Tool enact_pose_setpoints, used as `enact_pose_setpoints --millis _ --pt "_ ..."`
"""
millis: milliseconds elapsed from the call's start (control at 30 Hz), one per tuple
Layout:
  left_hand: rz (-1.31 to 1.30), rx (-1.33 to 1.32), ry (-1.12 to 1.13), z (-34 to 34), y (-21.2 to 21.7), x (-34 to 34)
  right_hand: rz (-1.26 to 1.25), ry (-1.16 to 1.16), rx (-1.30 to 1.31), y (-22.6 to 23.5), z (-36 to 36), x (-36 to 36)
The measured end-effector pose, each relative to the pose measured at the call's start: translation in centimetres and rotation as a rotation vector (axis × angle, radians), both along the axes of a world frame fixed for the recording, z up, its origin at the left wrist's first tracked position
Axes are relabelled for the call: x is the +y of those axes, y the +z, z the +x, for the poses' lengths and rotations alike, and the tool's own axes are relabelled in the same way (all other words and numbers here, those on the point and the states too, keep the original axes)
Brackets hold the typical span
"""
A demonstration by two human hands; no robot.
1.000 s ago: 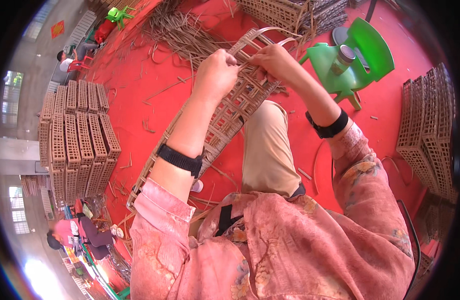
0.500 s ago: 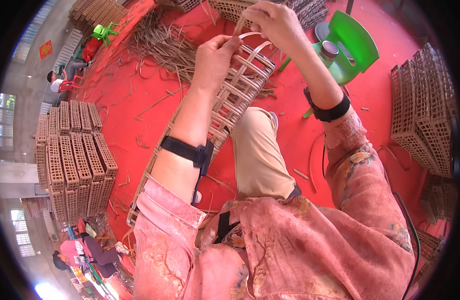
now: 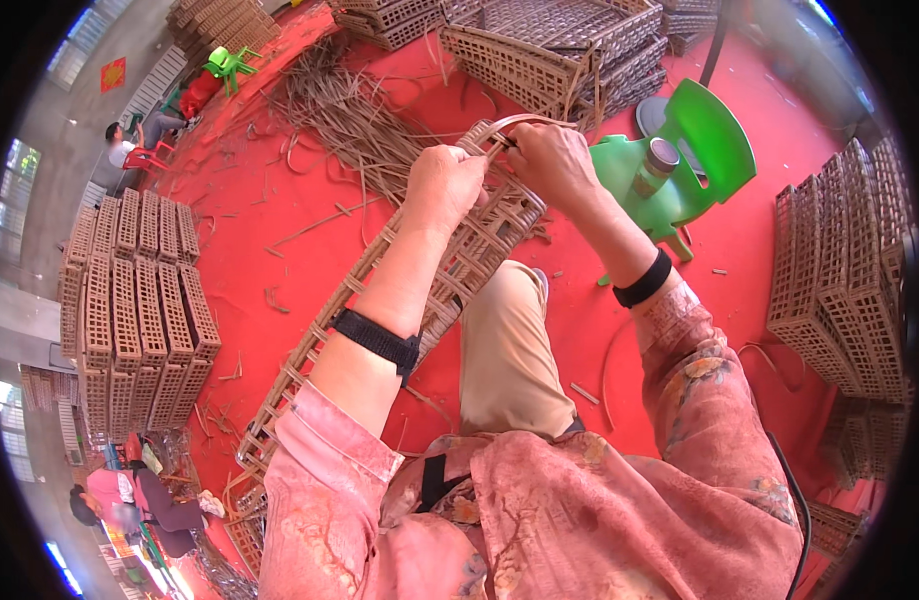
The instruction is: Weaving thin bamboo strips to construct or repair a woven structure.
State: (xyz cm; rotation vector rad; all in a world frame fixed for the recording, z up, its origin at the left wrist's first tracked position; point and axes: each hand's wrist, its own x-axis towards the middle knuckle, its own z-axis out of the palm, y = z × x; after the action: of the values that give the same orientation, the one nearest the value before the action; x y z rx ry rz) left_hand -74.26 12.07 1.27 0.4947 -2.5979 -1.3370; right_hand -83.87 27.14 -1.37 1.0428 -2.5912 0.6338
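Note:
A long woven basket in brown strips slants from lower left to upper middle, beside my trouser leg. My left hand is closed on its far end, fingers curled over the rim. Just to the right, my right hand is closed in a pinch at the same end, on a flat weaving strip. That strip bends in an arc above both hands. The fingertips of my right hand partly hide the spot where strip and rim meet.
Loose strips lie heaped on the red floor beyond. A green chair holding a lidded jar stands at right. Stacked woven baskets rise at left, with more baskets at right. Two people sit at the far left.
Both hands have come lower and nearer to me, and my right hand has dropped from above onto the basket's far end. The basket has tilted, showing more of its woven side.

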Motion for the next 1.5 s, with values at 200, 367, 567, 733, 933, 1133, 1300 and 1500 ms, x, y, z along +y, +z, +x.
enact_pose_setpoints --millis 200,367,567,733,933,1133,1300,1500 --pt "-0.113 -0.037 -0.115 -2.2 -0.4 -0.8 -0.147 0.02 0.158 -1.0 0.6 0.2" --pt "-0.341 -0.124 -0.127 -3.7 0.3 -0.4 -0.199 0.015 0.164 -1.3 0.9 0.4" --pt "-0.419 0.013 -0.145 -5.6 -2.0 0.5 -0.458 -0.126 -0.434 -5.2 -3.6 1.1" --pt "-0.797 0.68 -0.317 -5.0 -2.7 2.4 -0.629 0.121 -0.802 -10.6 -10.8 1.8" --pt "-0.672 0.711 0.121 8.6 -2.7 7.4 -0.533 0.413 -0.695 -11.5 -17.9 4.6" --pt "-0.835 0.416 0.22 25.2 -5.4 -1.2 -0.132 0.202 0.079 -8.3 -23.0 7.5" --pt "-1.115 0.223 0.664 38.2 -6.2 -3.9 -0.213 0.053 -0.166 -4.0 -26.3 11.9" --pt "-0.761 0.123 0.927 47.5 -8.2 -4.4 -0.624 -0.047 -0.715 -1.6 -27.2 12.2"
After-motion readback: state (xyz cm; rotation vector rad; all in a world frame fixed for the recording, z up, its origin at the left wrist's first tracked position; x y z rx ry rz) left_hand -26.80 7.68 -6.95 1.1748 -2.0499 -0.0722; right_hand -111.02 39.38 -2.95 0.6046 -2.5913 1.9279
